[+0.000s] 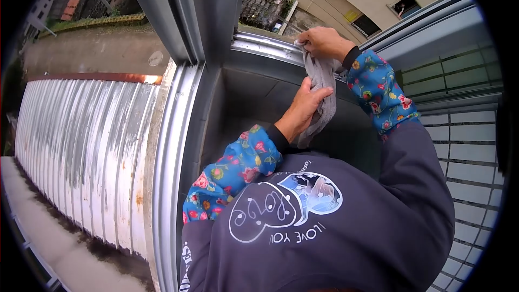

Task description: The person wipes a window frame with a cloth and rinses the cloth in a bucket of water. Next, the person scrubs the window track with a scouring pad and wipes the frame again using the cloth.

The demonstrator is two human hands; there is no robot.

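A grey cloth (323, 78) hangs bunched and twisted between my hands, its lower end dangling in front of my chest. My right hand (324, 43) grips its upper end just above the metal window track (265, 46). Lower down, my left hand (307, 103) holds the middle of the cloth, with the thumb lying across it. A small end of the cloth sticks out at my right fingertips, close to the track. Both forearms wear blue floral sleeve covers.
A second metal track (175, 130) runs down the left, beside a grey frame post (197, 16). Outside lies a corrugated metal roof (86, 151). White tiles (470, 167) cover the wall at right. A building with windows stands beyond.
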